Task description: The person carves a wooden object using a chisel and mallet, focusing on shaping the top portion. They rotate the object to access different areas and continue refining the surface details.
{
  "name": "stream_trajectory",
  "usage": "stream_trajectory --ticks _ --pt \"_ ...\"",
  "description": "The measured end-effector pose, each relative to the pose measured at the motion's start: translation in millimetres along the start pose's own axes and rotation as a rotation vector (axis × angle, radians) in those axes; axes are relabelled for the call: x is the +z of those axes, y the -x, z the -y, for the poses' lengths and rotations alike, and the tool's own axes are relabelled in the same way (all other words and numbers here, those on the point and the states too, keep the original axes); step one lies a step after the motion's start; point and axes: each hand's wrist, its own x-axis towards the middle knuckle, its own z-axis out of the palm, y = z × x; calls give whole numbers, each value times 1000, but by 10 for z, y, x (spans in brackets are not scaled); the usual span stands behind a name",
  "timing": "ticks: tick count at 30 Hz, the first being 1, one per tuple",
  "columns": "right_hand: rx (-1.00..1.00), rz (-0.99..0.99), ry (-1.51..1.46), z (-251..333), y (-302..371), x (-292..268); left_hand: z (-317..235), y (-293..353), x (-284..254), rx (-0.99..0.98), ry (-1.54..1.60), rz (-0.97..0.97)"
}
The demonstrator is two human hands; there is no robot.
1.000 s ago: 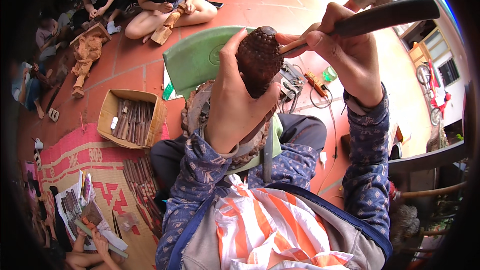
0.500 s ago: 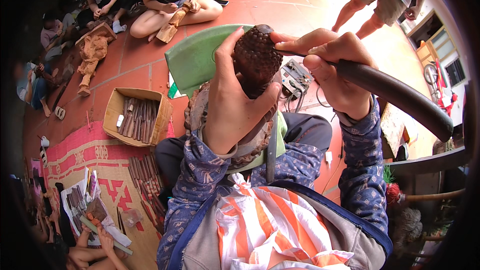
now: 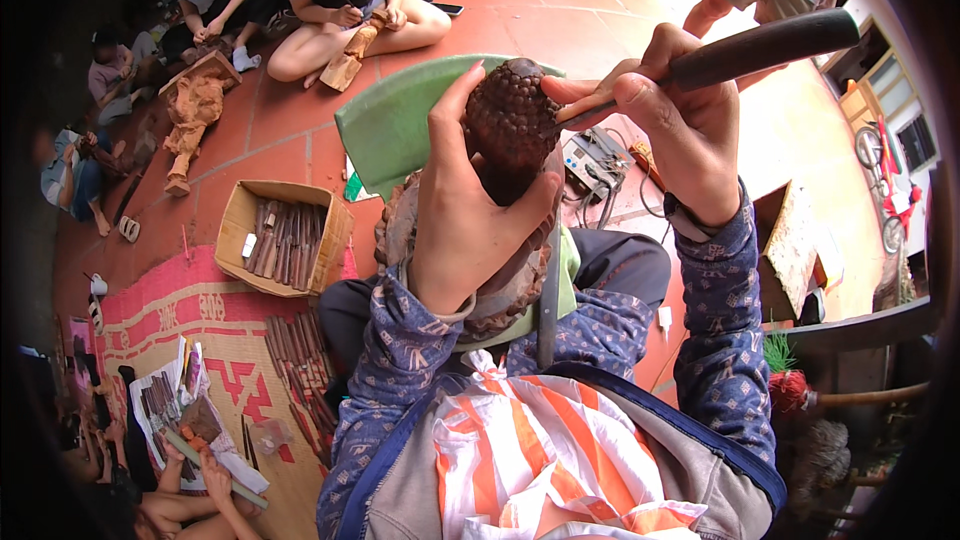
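Observation:
A dark carved wooden figure [image 3: 512, 105] stands between my knees, its rounded head covered in small knobs. My left hand [image 3: 462, 215] is wrapped round the side of the head, thumb on the near side and fingers on the far left. My right hand [image 3: 685, 125] grips a carving chisel [image 3: 765, 48] with a thick dark handle pointing up and right. Its thin blade reaches the right side of the knobbed head, and my fingertips rest close to the tip. The figure's lower part is partly hidden behind my left hand and forearm.
A green plastic chair [image 3: 390, 135] stands behind the figure. To the left are a cardboard box [image 3: 262, 275] of chisels and more chisels [image 3: 298, 365] on a woven mat [image 3: 160, 315]. A grey electrical device [image 3: 595, 162] sits right of the chair. Several people work on carvings nearby.
The chisel's handle has swung from pointing down-right to pointing up-right, as my right hand turned and rose. My left hand keeps its hold on the figure's head.

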Motion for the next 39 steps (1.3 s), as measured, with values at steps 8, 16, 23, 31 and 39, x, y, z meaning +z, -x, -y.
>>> stream_trajectory --ticks 8,16,23,31,39 --pt "-29 -309 -30 46 312 -91 8 0 -36 2 -37 42" --pt "-254 -465 -41 -248 520 275 -44 12 -27 -66 -23 66" --pt "-244 -475 -91 -326 448 527 -85 16 -15 -110 45 73" --pt "-276 -521 -86 -396 423 563 -62 16 -28 -88 -23 85" --pt "-421 -592 31 -526 442 690 -57 21 -32 -63 -20 85"
